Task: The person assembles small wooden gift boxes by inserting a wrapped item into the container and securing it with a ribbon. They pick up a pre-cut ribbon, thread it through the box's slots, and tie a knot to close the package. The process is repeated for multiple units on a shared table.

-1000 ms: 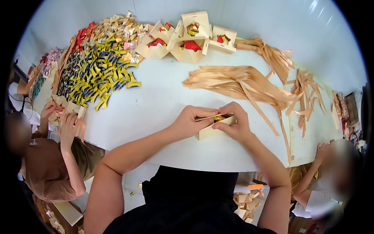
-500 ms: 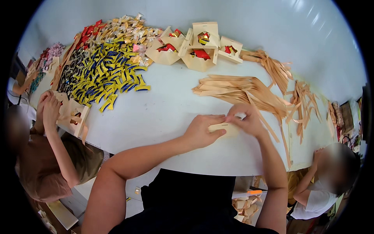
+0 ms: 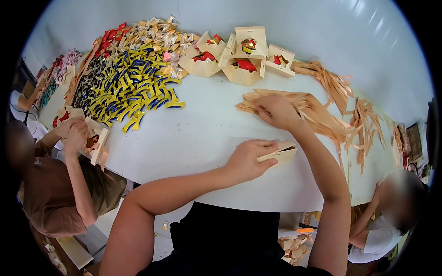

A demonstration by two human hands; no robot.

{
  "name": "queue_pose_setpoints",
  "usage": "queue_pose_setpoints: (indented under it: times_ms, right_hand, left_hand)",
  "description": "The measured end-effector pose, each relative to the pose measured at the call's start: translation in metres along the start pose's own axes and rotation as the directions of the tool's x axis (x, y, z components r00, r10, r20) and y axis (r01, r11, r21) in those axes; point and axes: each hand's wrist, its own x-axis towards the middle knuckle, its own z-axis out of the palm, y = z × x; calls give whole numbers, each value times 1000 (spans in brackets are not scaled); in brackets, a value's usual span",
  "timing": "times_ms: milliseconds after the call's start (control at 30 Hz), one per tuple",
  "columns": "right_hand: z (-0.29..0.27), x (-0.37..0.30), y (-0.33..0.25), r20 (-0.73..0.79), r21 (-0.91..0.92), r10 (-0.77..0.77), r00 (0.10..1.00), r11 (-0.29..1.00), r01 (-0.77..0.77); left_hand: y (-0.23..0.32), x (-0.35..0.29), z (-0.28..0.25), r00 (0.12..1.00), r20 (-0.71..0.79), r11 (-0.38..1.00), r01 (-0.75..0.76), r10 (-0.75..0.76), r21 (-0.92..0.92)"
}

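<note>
My left hand (image 3: 251, 160) is closed around a small cream cardboard box (image 3: 286, 155), thumb in front and fingers on top. A dark slit shows along the box's upper edge, at its right end. Farther up the table, my right hand (image 3: 278, 112) is over a fanned bundle of peach ribbons (image 3: 311, 108). Its fingers are curled together at the near edge of the bundle; whatever they pinch is hidden.
Wrapped yellow-and-blue sweets (image 3: 138, 87) lie heaped at the far left. Several open boxes (image 3: 201, 66) with red-wrapped sweets stand at the back. More ribbons (image 3: 363, 122) lie to the right. Co-workers sit either side; the left one handles a box (image 3: 100, 146).
My right hand has left the box and moved up to the ribbons. The box, still in my left hand, now shows a gap along its top edge.
</note>
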Motion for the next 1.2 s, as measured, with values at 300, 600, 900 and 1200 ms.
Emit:
queue_pose_setpoints:
  times_ms: [300,600,900,1200]
  right_hand:
    - [-26,-4,8,33,522,514,857,723,-453]
    - [-171,-11,-8,-406,677,493,769,728,-110]
    - [-311,-85,-121,-847,445,243,474,811,379]
    - [-76,-122,-126,22,907,523,852,348,-237]
  left_hand:
    - [-1,2,1,999,-3,999,40,-40,-36]
    - [2,8,0,992,17,992,127,-127,-10]
    - [1,9,2,996,-48,997,73,-72,16]
    - [-9,18,-14,977,-141,987,155,-159,-42]
